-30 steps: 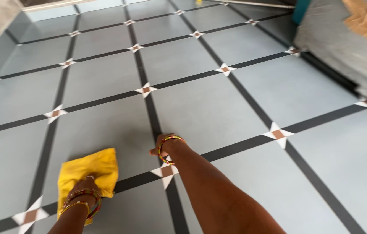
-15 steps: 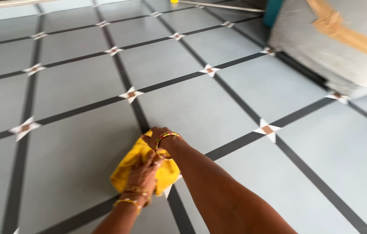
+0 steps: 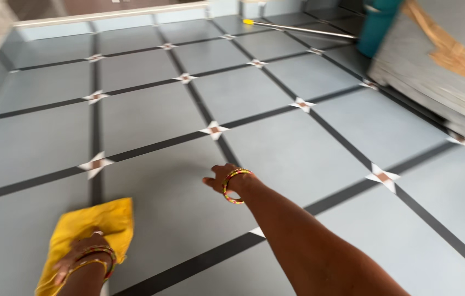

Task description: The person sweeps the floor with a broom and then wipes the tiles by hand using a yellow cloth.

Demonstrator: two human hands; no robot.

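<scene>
Both forearms are bare, with no sleeves showing. The right wrist, near the middle of the frame, wears a beaded bangle (image 3: 235, 185) in red, yellow and green. The left wrist, at lower left, carries several beaded bangles (image 3: 96, 259) in similar colours.

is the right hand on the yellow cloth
No, the right hand rests on bare floor; the left hand presses the yellow cloth.

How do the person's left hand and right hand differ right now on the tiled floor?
The left hand lies on the crumpled yellow cloth, pressing it to the grey tiled floor; the right hand is bare and rests flat on the floor with nothing under it. The left hand sits near the bottom left edge of the view; the right hand reaches further forward, nearer the middle. Both wrists wear colourful beaded bangles.
</scene>
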